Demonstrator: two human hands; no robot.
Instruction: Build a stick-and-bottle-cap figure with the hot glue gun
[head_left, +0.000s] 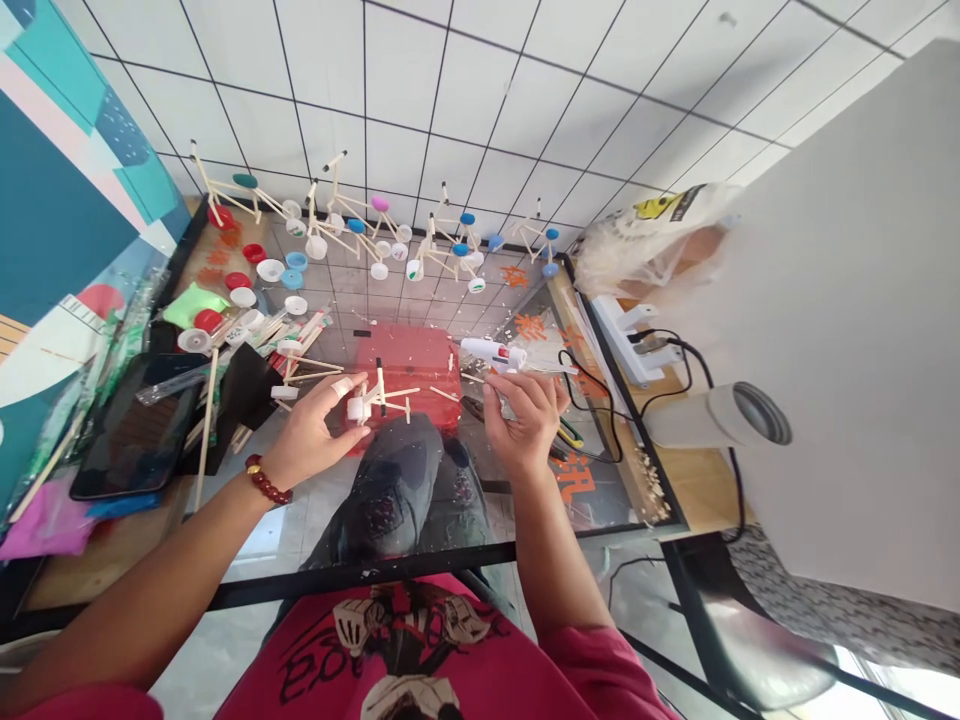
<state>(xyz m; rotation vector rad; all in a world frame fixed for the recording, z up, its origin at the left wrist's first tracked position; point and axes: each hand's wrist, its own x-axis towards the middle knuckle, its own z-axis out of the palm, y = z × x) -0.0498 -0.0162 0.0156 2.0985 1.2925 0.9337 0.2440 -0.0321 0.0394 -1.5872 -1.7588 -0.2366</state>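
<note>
The left hand [311,425] grasps a small stick frame [380,388] by its white cap end, thumb and forefinger on opposite sides, apparently to steady it over the red mat [409,350] with its sticks left exposed. The right hand [525,415] is curled just beside the glue gun [491,352]; whether it pinches a thin stick or rests against the tool, I cannot tell. The gun lies within easy reach. Loose caps [270,270] sit left, handy for picking, while other stick frames [460,249] stand along the tiled wall [405,110], seemingly out of the way.
</note>
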